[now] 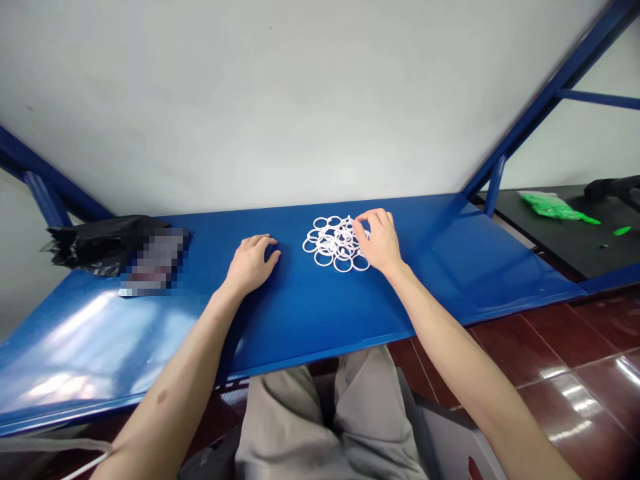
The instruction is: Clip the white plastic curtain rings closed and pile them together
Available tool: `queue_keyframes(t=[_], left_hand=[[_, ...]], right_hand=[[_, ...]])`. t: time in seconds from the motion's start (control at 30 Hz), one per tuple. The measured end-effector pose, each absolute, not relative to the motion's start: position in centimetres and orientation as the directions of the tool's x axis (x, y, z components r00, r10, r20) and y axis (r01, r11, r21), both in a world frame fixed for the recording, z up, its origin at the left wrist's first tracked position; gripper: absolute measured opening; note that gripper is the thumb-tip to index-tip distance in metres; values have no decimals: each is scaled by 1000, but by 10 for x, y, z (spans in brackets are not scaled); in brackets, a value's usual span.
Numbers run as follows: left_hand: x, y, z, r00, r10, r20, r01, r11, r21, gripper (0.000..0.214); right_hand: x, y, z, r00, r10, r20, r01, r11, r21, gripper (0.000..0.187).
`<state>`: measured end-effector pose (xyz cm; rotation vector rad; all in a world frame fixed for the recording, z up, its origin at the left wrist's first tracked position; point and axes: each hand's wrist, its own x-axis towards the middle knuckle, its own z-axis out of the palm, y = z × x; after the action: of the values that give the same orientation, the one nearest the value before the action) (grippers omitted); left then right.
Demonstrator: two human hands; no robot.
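A pile of several small white rings [331, 243] lies on the blue table [310, 307], near its back edge. My right hand [380, 241] rests on the right side of the pile, fingers curled down onto the rings. I cannot make out whether a ring is pinched between them. My left hand [251, 261] lies on the bare table to the left of the pile, fingers loosely bent and touching the surface, holding nothing.
A crumpled black plastic bag [100, 244] sits at the table's back left beside a blurred-out patch. Blue frame struts [530, 113] rise at the right. A black table [575, 233] with green pieces [553, 205] stands further right. White wall behind; red tiled floor below.
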<state>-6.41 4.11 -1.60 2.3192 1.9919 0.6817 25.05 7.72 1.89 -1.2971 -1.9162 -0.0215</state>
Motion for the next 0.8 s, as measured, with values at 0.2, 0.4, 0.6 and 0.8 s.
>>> queue_keyframes(t=[0.2,0.4,0.6,0.8], left_hand=[[-64,41,-16,98,942,322,939,-194,284,35],[-63,39,-15,107,942,319,937,-203,285,37],[-61,38,-13,107,945,310,936,-201,289,36],[-60,37,-13,119,945,305,938,-208,279,37]], right_hand=[[232,54,30,-575,607,549,585,774,-243,41],[223,45,34,-719,582,380,625,781,-14,47],[226,45,37,-746,585,319,621,784,13,23],[227,45,37,-731,591,341,619,784,-32,24]])
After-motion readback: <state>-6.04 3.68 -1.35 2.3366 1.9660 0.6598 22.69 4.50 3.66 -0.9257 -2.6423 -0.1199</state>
